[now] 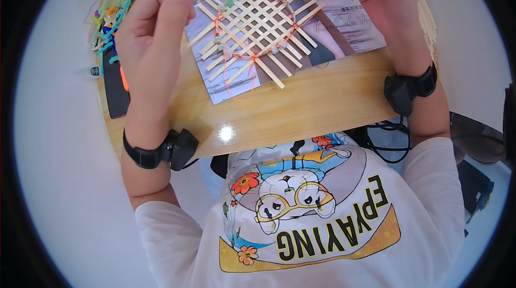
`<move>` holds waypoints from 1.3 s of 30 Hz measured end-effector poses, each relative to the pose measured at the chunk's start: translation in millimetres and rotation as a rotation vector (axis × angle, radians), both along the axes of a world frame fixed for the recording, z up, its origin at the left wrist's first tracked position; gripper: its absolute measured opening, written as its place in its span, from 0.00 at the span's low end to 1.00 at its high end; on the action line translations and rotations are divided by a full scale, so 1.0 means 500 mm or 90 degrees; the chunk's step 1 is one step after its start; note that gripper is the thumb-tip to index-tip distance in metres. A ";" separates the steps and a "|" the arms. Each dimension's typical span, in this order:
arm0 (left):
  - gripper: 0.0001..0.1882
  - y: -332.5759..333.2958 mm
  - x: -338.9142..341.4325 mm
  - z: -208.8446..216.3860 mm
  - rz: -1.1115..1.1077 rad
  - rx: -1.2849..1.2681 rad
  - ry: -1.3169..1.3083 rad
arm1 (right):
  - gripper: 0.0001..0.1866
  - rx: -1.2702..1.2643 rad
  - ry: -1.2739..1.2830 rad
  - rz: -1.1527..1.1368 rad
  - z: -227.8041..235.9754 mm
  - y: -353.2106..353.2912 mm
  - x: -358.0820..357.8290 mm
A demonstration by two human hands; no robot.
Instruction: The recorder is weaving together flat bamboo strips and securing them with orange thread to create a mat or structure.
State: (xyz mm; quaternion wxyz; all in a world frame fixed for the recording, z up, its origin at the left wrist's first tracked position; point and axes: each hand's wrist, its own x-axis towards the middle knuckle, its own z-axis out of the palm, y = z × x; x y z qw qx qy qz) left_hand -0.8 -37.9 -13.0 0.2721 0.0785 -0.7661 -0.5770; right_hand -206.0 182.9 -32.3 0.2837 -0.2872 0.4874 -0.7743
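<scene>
A woven lattice of pale flat wooden strips [262, 21] lies on a large printed sheet [220, 86]. Orange thread [294, 27] rings the weave, with small pale green tufts at its left and lower edges. My right hand [379, 3], above the sheet's right side, pinches the orange thread, which runs taut down to the lattice's right edge. Left of the lattice, my left hand [153, 43] is raised with its fingers curled and thumb up; whatever they hold, if anything, is hidden. A loose loop of thread hangs below the lattice's lower edge.
Beneath everything is a wooden table [301, 105] with a curved edge. Colourful fuzzy stems [121, 0] pile up at the far left, above a dark flat object [114, 92]. More pale strips [428, 27] lie at the right. Black bands with small boxes [180, 148] circle both wrists.
</scene>
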 end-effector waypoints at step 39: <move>0.16 -0.016 -0.049 -0.097 0.019 -0.121 -0.212 | 0.11 0.185 0.167 0.052 -0.050 -0.019 0.026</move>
